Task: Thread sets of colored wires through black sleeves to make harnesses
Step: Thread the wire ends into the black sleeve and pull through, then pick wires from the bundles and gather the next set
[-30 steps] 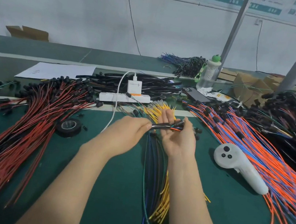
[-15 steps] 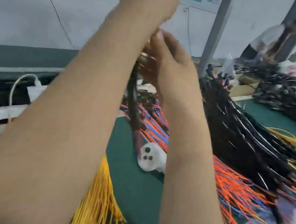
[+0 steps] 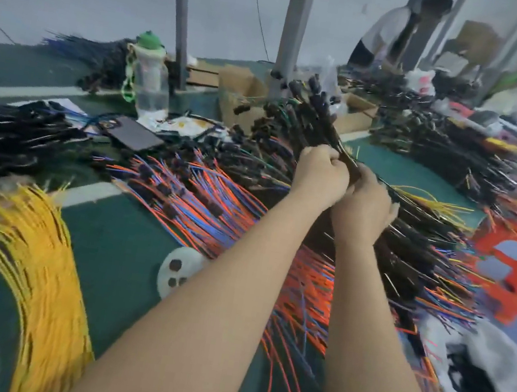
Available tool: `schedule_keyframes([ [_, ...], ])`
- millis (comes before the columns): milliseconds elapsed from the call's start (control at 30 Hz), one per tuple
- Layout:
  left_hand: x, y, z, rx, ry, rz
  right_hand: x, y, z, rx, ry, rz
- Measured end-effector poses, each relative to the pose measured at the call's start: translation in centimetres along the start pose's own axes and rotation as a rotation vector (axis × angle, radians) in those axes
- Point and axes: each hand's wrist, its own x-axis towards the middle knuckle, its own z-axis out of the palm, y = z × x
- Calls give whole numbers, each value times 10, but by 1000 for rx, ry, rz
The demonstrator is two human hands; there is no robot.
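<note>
I judge both hands reach out over the pile of sleeved harnesses (image 3: 416, 253) at the far right so that the one they hold can be laid with its like. My left hand (image 3: 320, 175) is fisted round the black sleeve (image 3: 347, 157). My right hand (image 3: 366, 207) touches it and pinches the same sleeve lower down. Both forearms stretch forward, nearly parallel. Loose orange and blue wires (image 3: 208, 208) lie to their left.
</note>
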Motion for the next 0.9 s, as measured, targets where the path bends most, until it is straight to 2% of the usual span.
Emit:
schedule_keyframes([
  [100,-9,-13,-22,-136,125,27,-11,-19,-4,203,261,-84],
  [167,-14,-17,-52,-284,234,4,-33,-54,-2,423,308,-250],
  [267,-37,-28,-122,-409,441,-7,-89,-118,10,719,23,-367],
  [400,-103,-62,-225,-569,746,-85,-181,-184,34,819,-382,-522],
  [533,-189,-96,-306,-451,1105,-131,-283,-227,48,775,-782,-722],
  [667,-280,-124,-367,-282,1350,-158,-384,-257,51,743,-1104,-857],
  [767,-341,-142,-408,-212,1522,-216,-457,-276,50,684,-1274,-924],
  [900,-408,-160,-463,-222,1708,-239,-537,-298,47,661,-1343,-978],
])
